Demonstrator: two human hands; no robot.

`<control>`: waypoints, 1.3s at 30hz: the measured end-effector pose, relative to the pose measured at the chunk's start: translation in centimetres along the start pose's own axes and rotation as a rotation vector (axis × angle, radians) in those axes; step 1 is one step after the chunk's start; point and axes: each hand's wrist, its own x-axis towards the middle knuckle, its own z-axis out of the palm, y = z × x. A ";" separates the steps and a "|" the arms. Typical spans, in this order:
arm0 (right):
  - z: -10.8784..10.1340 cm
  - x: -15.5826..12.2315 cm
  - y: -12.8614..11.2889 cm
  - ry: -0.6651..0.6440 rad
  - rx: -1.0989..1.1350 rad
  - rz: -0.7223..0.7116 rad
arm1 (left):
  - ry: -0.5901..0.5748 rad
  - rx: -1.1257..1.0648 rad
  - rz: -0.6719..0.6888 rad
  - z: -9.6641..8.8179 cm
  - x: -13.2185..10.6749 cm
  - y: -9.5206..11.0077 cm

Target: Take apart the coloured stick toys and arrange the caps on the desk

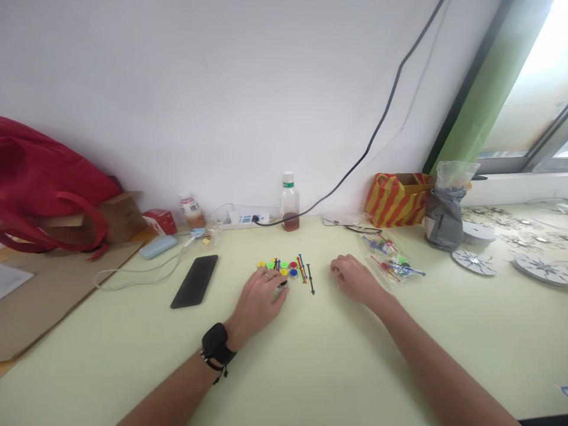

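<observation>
- Nearest to me, the left wrist carries a dark watch [215, 341]; both forearms come from the lower edge and lean inward over the pale table [310, 361].
- The left hand [260, 297] lies palm down with curved fingers. Its thumb and index finger are at two sides of a small black piece [283, 283], but I cannot tell if they pinch it firmly.
- The right hand [354, 280], to the right of this grip, is loosely curled, knuckles upward; I cannot tell if something is under its fingers.
- Just beyond the left grip are coloured discs, such as a blue disc [293, 273]. I judge that a careless sweep of these fingers could scatter them, because they are small and crowded.
- Between both hands, coloured rods [302, 269] lie near a black rod [311, 279]; a sleeveless wrist brushing inward could, I think, turn them aside.
- Beyond the right hand are clear packets [393, 263].
- Farthest, past the discs, a bottle [290, 204] stands upright; pulling the black cable [370, 142] near it might tip it.
</observation>
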 end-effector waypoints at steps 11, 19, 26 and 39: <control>-1.8 0.3 -2.5 0.204 0.955 0.059 | 0.153 -0.222 -0.008 0.4 -0.3 1.8; -0.7 -1.2 -7.0 -0.084 1.608 0.062 | 0.188 -0.293 -0.077 0.2 -0.5 2.3; 0.3 -2.3 -9.0 -0.221 1.803 -0.027 | 0.265 -0.384 -0.098 0.8 -0.8 2.2; 1.5 -1.9 -8.4 -0.109 1.320 -0.077 | 0.156 -0.379 0.135 0.3 -0.9 2.6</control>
